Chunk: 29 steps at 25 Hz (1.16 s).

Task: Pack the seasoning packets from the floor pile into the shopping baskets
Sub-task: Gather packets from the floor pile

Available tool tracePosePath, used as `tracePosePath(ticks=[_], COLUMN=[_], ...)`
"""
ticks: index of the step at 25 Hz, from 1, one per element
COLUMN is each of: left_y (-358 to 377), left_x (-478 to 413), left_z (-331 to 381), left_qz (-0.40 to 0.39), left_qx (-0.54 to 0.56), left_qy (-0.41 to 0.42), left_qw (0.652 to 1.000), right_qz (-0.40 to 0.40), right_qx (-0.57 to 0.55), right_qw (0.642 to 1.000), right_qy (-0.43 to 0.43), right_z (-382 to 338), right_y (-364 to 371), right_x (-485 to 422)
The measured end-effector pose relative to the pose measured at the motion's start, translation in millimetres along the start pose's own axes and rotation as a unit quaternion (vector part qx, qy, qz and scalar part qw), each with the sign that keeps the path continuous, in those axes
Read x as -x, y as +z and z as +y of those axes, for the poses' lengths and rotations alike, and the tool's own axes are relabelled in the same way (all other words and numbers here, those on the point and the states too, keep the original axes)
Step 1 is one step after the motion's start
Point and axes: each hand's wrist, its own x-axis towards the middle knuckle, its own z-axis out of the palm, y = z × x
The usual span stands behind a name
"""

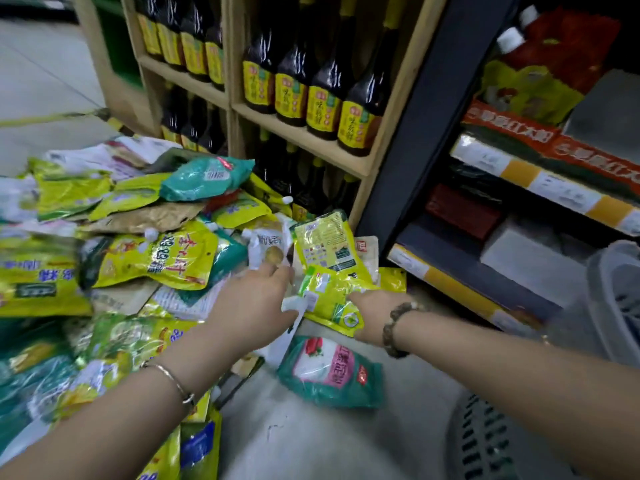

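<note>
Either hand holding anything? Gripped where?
Right hand grips a yellow-green packet by its lower right edge. Left hand is at the pile; hold unclear.

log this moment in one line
phase: picking | left hand: at pile, grip unclear | right hand: grips yellow packet | basket: right of packets

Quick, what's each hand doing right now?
Left hand: open, fingertips at a white pouch.
Right hand: cannot tell, fingers hidden under a yellow packet.
</note>
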Motion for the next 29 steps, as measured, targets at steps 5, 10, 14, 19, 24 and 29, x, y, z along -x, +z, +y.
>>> tracePosePath(ticks=[5,10,14,19,24,29], left_y=[70,131,156,172,177,164], left_x=[24,40,42,56,67,73], left_z=[-31,-31,-22,-5,6,1], left_qz=[-0.119,-0.237,-0.282,-0.329,-0.287,-0.242], left_qx=[0.126,0.218,0.249,0.368,0.526,0.564], left_qy=[-0.090,-0.122,-0.172,-0.228,-0.326,-0.295], left_qw=[0.981,0.939,0.910,0.839,0.731,0.733], right_qz=[-0.118,-0.113,-0.192,-0.164,-0.031,-0.094], right_qx=[-0.094,-0.158,-0.211,-0.328,-0.722,-0.844], right_qw=[0.988,0.977,0.954,0.916,0.629,0.448], right_qy=[0.039,0.085,0.094,0.163,0.288,0.279], right_z=[-25,-22,-18,-27,-55,-68], right_y=[68,89,127,175,211,192], right_x=[-47,-85,-91,-58,-15,6])
